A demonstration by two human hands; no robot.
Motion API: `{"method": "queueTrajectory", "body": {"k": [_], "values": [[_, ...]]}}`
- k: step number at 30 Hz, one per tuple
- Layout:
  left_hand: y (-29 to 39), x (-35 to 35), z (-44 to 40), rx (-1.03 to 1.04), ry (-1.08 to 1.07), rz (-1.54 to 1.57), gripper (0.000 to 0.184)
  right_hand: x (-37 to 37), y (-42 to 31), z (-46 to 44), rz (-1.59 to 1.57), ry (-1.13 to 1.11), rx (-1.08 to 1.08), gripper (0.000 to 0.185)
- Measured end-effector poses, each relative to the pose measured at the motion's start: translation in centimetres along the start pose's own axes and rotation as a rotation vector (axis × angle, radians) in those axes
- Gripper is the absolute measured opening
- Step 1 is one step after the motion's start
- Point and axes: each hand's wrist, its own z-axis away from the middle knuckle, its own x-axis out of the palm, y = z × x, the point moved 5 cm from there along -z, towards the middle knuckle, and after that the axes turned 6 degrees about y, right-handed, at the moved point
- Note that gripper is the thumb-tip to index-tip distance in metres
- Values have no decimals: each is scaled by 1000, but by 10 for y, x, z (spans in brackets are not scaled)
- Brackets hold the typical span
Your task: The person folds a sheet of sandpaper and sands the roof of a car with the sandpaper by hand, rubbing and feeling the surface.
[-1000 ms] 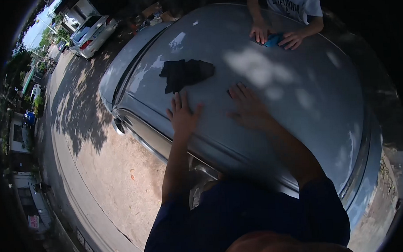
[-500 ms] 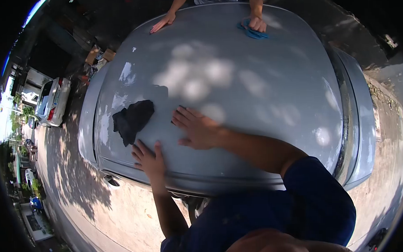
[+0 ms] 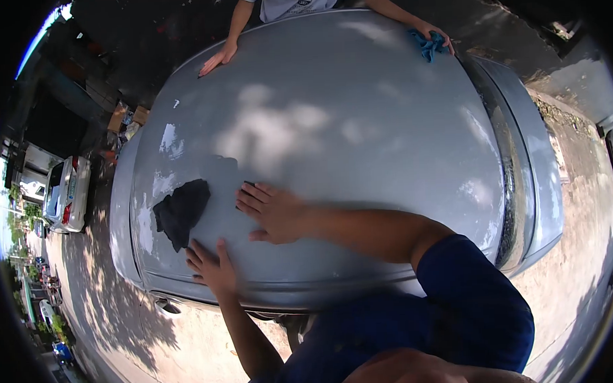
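Note:
Both of my hands rest on the grey car roof (image 3: 360, 169). My left hand (image 3: 215, 267) lies near the roof's close edge, fingers apart, just below a crumpled black cloth (image 3: 182, 213). Farther right, my right hand (image 3: 272, 213) is flat on the metal with its fingers stretched out, holding nothing. The black cloth lies loose on the roof, left of my right hand. Across the roof, another person in a printed light shirt (image 3: 300, 2) has one hand on the far left edge and the other on a blue cloth (image 3: 429, 46) at the far right corner.
A parked silver car (image 3: 68, 193) stands at the left along the street. Cardboard boxes (image 3: 118, 118) are beyond the roof's left end. A side mirror (image 3: 167, 307) sticks out below the near edge. Concrete ground (image 3: 197, 340) lies below.
The view has turned, so the roof now spans the frame. The other person's hands have moved apart, the blue cloth going toward the far right corner. My hands remain flat on the roof.

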Motion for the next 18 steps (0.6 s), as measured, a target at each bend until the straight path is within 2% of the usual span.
{"method": "queueTrajectory", "body": {"k": [3,6,9,12,14,15,16,18], "values": [[-4,0,-1,-5,5,-7,102,-1,-2,2,-15,-9,11,86],[-5,-1,1,31,117,25,96,2,-2,0,8,-7,4,86],[-1,-18,0,42,134,144,74,-1,-3,-2,-5,-14,1,86],[64,-70,19,368,505,590,53,-3,0,-2,-30,-16,32,86],[129,-147,29,726,759,519,45,1,-3,-2,-24,-8,31,87],[163,-196,37,910,905,640,41,2,-5,-4,-19,-10,23,87],[188,-241,44,1107,1011,667,50,3,-4,-4,-12,-13,17,87],[220,-304,62,1420,1149,719,51,2,-1,-4,12,-20,3,88]]}}
